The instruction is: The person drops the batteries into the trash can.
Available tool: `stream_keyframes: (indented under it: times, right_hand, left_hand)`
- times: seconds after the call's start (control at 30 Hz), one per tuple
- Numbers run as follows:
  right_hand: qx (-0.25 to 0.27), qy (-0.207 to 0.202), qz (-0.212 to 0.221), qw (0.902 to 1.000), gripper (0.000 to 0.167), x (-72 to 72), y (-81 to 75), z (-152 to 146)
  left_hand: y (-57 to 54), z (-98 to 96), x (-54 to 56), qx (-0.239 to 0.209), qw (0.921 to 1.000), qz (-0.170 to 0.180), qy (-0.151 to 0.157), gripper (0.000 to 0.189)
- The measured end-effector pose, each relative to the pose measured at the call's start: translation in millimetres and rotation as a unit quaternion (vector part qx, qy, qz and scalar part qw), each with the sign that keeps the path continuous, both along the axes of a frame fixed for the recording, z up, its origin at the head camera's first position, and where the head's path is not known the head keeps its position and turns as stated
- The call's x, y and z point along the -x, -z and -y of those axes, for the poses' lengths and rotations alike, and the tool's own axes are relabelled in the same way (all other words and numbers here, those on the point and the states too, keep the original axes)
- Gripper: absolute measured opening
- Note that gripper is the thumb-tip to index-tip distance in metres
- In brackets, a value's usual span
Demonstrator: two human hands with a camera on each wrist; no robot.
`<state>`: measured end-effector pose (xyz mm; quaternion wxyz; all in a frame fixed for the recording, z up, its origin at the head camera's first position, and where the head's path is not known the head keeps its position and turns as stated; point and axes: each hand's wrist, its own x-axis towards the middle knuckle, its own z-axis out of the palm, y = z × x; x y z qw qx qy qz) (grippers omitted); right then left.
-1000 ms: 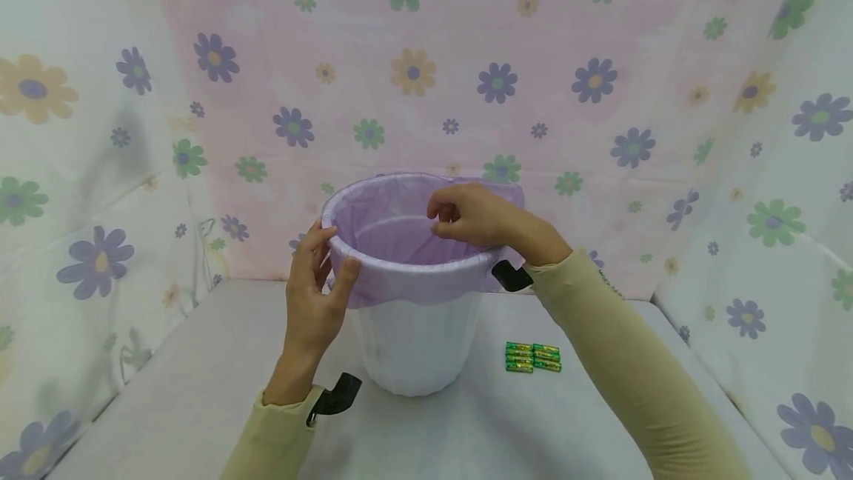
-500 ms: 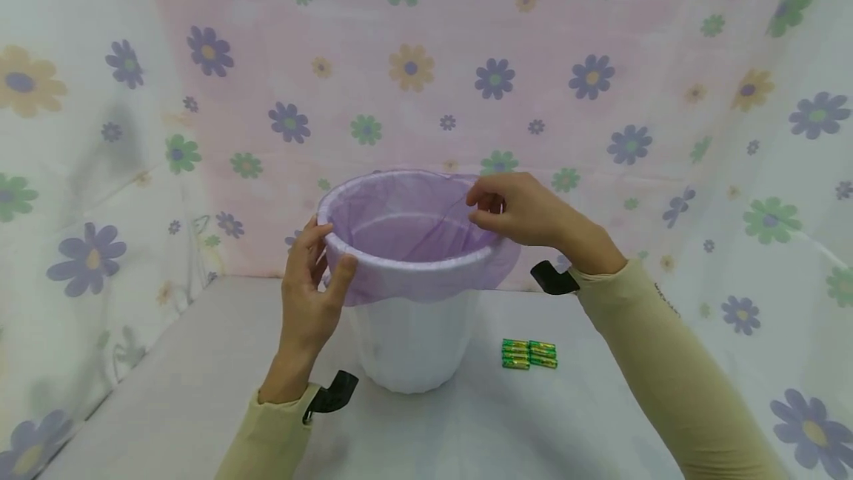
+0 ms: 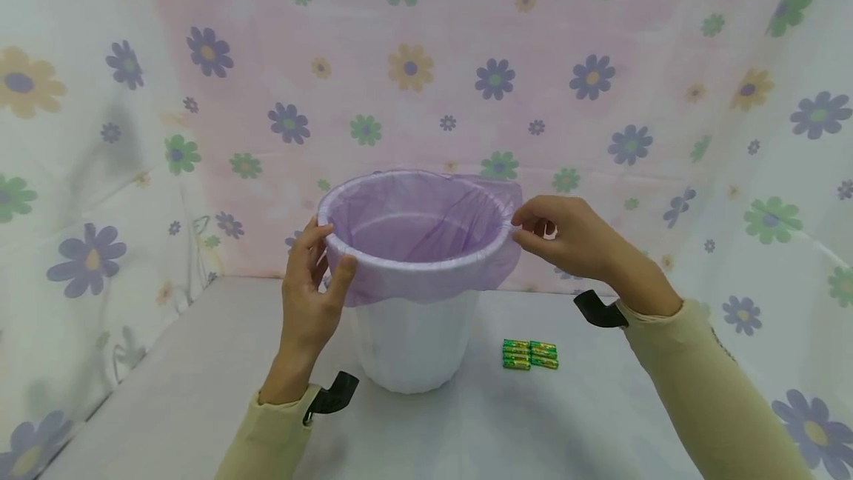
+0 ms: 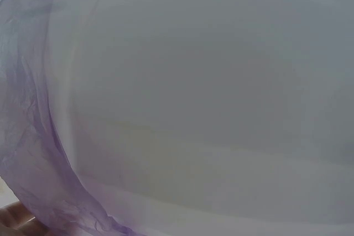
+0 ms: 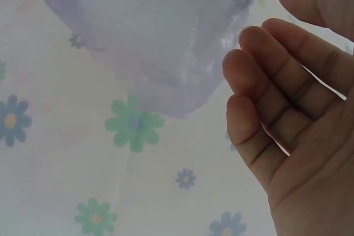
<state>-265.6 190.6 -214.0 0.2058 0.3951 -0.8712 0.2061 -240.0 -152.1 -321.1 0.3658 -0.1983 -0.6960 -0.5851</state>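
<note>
A white trash can (image 3: 413, 347) stands upright on the table, lined with a thin purple trash bag (image 3: 426, 284) whose top is folded over the rim. My left hand (image 3: 309, 310) holds the can's left side at the rim, thumb in front and fingertips at the edge. In the left wrist view, the white wall (image 4: 210, 109) and the bag's hem (image 4: 38, 136) fill most of the picture. My right hand (image 3: 566, 235) is beside the right rim, fingers loosely bent. The right wrist view shows its thumb (image 5: 321, 4) apart from the fingers and the bag (image 5: 166, 75) hanging beyond them.
Several green batteries (image 3: 529, 354) lie in two short columns on the white tabletop (image 3: 200, 361), right of the can. Flower-printed cloth (image 3: 413, 124) encloses the back and both sides.
My right hand has moved from above the can's inside, rightward and then down to the outside of the right rim. The left hand has kept its place on the can.
</note>
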Motion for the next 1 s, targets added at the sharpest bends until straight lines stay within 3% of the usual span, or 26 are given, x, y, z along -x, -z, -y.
stream_keyframes:
  times: [0.4,1.0]
  right_hand:
    - [0.009,0.009,-0.023,0.9997,0.014,-10.6,44.0,-31]
    - [0.022,0.032,0.071,0.9967,0.01,-13.4,127.9,-30]
  left_hand:
    - [0.5,-0.4,0.1,0.003,1.0,0.0,-0.002,0.048]
    - [0.9,0.6,-1.9,0.005,1.0,0.002,-0.001,0.048]
